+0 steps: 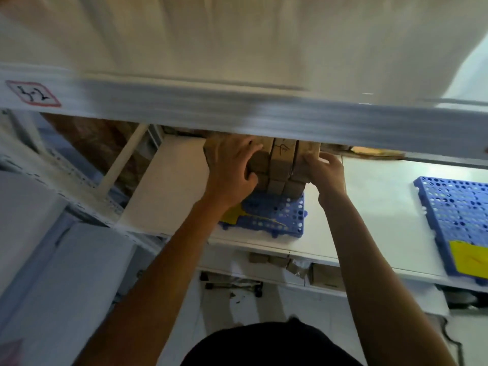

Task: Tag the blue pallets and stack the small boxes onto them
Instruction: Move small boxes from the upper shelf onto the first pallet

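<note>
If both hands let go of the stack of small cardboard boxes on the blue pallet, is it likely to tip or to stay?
The stack of boxes looks tall and narrow, in separate columns, so it may lean apart. The left hand and right hand squeeze its sides, which suggests looseness. The blue pallet under it seems flat, which helps.

blue perforated pallets [280, 215], yellow tags [468, 256], brown cardboard boxes [280, 165], white shelf [369, 207], red-bordered label [33, 93].
</note>
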`<state>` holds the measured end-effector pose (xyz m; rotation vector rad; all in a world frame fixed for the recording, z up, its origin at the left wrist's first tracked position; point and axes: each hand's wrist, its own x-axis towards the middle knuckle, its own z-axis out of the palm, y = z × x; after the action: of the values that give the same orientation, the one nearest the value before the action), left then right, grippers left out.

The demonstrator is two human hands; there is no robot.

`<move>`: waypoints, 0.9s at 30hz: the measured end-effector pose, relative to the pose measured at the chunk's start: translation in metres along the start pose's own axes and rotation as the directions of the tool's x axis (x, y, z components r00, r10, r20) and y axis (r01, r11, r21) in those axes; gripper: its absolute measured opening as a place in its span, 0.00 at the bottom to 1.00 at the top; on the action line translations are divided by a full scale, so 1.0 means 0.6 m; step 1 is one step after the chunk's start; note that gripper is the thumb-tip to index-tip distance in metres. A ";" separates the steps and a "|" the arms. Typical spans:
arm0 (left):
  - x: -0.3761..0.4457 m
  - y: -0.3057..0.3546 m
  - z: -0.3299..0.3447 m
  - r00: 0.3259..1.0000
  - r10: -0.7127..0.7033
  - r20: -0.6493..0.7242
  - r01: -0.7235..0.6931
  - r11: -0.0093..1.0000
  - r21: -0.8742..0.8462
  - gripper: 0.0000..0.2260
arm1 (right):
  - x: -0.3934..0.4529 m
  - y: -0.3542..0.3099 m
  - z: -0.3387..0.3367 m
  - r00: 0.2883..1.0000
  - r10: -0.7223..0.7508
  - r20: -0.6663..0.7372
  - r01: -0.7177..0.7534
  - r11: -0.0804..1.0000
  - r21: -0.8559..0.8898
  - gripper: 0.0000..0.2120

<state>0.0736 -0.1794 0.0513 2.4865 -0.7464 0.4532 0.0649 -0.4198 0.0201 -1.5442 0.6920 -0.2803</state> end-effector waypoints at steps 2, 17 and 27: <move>0.030 -0.041 -0.004 0.973 0.048 0.225 -0.093 0.976 0.195 0.34 | 0.000 0.000 0.000 1.000 -0.005 0.000 0.005 1.000 -0.005 0.19; 0.082 -0.081 0.046 0.945 0.160 0.285 -0.225 0.951 0.211 0.32 | -0.009 -0.007 -0.012 1.000 -0.021 0.008 0.021 1.000 -0.005 0.18; 0.105 -0.108 0.043 0.871 0.154 0.467 -0.256 0.953 0.162 0.43 | -0.008 -0.017 -0.016 0.998 -0.002 0.056 0.006 0.997 -0.074 0.19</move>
<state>0.1658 -0.1726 0.0342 2.7695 -1.2122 0.0182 0.0583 -0.4254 0.0319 -1.6181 0.6611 -0.2156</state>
